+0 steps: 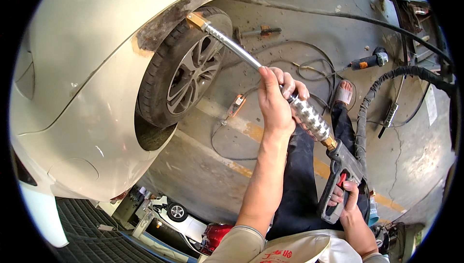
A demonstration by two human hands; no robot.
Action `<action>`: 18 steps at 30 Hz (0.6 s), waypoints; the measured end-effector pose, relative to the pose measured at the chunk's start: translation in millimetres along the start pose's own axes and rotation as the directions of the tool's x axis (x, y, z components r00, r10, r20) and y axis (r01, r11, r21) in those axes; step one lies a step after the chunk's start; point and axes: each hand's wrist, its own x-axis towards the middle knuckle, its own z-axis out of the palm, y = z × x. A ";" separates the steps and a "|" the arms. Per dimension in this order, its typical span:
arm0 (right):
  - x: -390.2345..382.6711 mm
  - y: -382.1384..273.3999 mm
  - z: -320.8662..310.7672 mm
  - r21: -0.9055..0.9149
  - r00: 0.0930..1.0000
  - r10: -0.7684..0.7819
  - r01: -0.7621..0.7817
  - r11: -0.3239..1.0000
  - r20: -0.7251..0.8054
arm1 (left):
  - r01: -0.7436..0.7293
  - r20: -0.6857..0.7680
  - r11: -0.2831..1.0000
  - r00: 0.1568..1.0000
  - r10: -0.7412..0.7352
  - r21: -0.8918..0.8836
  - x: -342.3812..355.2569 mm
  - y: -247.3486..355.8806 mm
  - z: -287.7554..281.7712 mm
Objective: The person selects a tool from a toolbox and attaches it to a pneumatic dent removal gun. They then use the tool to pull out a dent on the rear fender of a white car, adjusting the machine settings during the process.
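The left hand (pixel 276 101) wraps around the barrel of a long metal pistol-grip tool (pixel 311 118) whose handle the right hand (pixel 349 201) clasps beside a red trigger (pixel 342 180), while its brass-coloured tip (pixel 195 20), ahead and left of both hands, sits near a cream car's worn wheel arch (pixel 157 30).

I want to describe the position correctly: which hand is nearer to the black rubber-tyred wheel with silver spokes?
Left. The left hand grasps a silver metal tube, right of the wheel in the picture; the right hand is farther, on the dark pistol-shaped handle.
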 end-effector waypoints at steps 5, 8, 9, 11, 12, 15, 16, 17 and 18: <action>8.4 3.9 11.0 0.027 0.999 0.010 -0.011 1.000 0.038 | 0.028 0.003 0.999 1.000 -0.028 0.030 6.0 15.7 6.2; 11.5 6.7 15.9 0.024 0.999 0.020 -0.021 0.999 0.048 | 0.025 0.001 0.999 1.000 -0.025 0.020 6.8 21.5 2.7; 12.8 7.8 17.2 0.026 0.999 0.024 -0.026 0.999 0.044 | 0.020 -0.007 1.000 1.000 -0.020 0.022 6.6 23.1 1.1; 14.2 7.9 20.7 0.009 0.999 0.026 -0.026 1.000 0.021 | 0.014 -0.024 1.000 1.000 -0.014 0.025 5.9 26.4 -1.0; 14.8 8.1 21.1 0.003 1.000 0.026 -0.026 1.000 0.013 | 0.010 -0.037 0.999 0.999 -0.009 0.032 5.6 27.8 -0.9; 14.9 9.1 22.9 0.001 0.999 0.028 -0.028 1.000 0.045 | 0.022 0.001 0.999 1.000 -0.022 0.034 7.2 31.5 1.1; 15.3 10.4 22.8 0.004 0.998 0.023 -0.023 1.000 0.066 | 0.024 0.003 0.999 1.000 -0.025 0.032 7.6 33.0 -1.9; 14.3 10.9 17.8 -0.002 0.997 0.036 -0.036 0.999 0.062 | 0.041 0.017 0.999 0.999 -0.041 0.018 7.2 30.7 -4.1; 12.5 8.6 13.7 -0.009 0.998 0.058 -0.058 0.998 0.023 | 0.055 0.028 0.998 0.998 -0.055 0.021 4.1 29.5 -2.8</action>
